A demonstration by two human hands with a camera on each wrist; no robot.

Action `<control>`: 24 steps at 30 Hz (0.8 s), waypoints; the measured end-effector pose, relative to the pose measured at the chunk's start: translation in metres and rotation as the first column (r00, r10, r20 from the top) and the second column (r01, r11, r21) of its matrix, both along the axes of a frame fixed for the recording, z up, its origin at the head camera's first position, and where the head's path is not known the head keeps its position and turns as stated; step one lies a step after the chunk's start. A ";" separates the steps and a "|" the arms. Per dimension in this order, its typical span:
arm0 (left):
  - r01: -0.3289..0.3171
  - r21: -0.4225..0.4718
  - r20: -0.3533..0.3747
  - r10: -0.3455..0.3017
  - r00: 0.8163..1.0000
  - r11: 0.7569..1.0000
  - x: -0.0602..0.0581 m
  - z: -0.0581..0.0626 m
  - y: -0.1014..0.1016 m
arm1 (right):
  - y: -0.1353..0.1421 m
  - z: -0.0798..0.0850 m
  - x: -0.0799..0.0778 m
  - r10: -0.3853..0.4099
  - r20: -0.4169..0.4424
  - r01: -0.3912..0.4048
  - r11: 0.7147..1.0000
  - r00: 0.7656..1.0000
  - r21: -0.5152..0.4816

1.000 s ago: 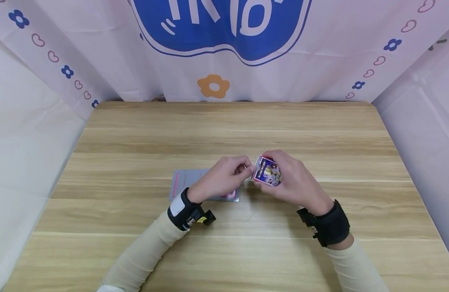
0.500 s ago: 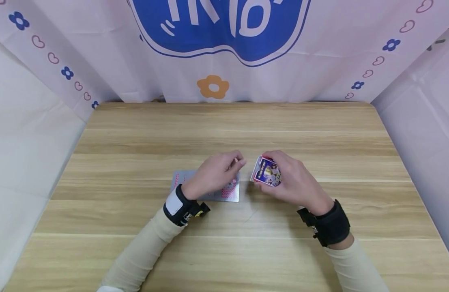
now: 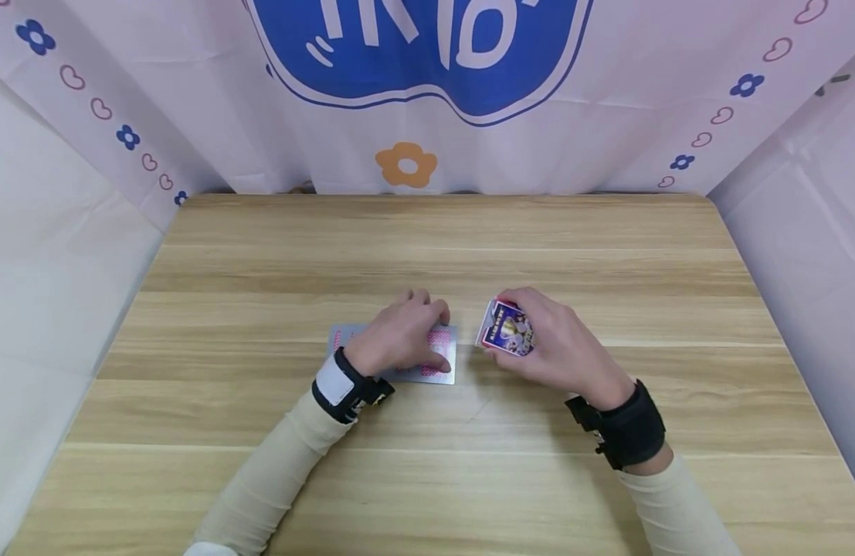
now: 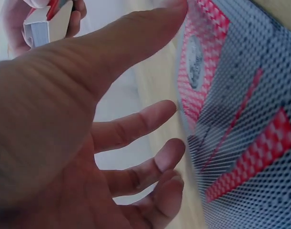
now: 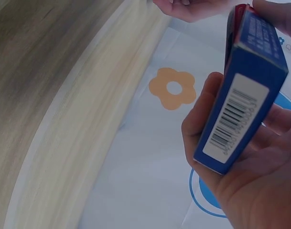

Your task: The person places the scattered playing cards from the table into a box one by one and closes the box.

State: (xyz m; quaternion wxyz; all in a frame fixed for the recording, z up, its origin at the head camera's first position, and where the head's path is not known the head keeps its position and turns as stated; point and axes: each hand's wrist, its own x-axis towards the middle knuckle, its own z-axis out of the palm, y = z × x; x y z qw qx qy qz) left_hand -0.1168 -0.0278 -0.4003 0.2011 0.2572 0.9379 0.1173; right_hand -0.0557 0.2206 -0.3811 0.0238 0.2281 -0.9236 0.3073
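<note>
In the head view my right hand [image 3: 555, 344] grips a small playing-card box [image 3: 509, 330] with a blue and purple picture face. The right wrist view shows the blue end of the card box [image 5: 238, 114], with a barcode on it. At its other end, in the left wrist view, the card box [image 4: 49, 24] has pale, layered edges showing. My left hand [image 3: 399, 336] is over a flat grey sheet [image 3: 442, 342] with red checked bands. Its thumb and fingers [image 4: 135, 126] are spread at the sheet's near edge; whether they touch it I cannot tell.
A wood-grain table [image 3: 427, 479] lies under both hands. A white curtain [image 3: 344, 154] with a blue emblem and an orange flower hangs along its back edge. Black straps with small cameras circle both wrists.
My left hand has drawn back left from the box, and its pinched fingers have spread over the grey sheet. The right hand keeps holding the card box in nearly the same place.
</note>
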 end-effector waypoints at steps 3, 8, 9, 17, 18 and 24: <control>-0.006 0.014 -0.010 0.006 1.000 1.000 0.000 -0.001 -0.001 | -0.001 0.000 0.000 0.003 -0.008 -0.003 1.000 1.000 0.002; -0.025 0.045 0.010 0.025 1.000 0.999 -0.001 -0.002 -0.001 | -0.002 0.001 0.000 0.006 -0.008 -0.006 1.000 1.000 0.003; -0.029 0.051 0.015 0.028 0.999 0.998 -0.001 -0.002 -0.001 | -0.002 0.001 0.000 0.006 -0.008 -0.006 1.000 1.000 0.002; -0.003 0.043 0.025 0.002 1.000 0.999 -0.001 -0.001 0.002 | -0.003 0.002 0.001 0.013 -0.019 -0.013 1.000 1.000 0.002; 0.006 0.046 0.021 -0.007 1.000 0.999 -0.001 -0.001 0.002 | -0.003 0.002 0.001 0.014 -0.023 -0.014 1.000 1.000 0.002; 0.030 0.083 -0.023 -0.028 0.999 0.996 -0.001 -0.001 0.001 | -0.004 0.001 0.002 0.017 -0.038 -0.017 1.000 0.999 -0.001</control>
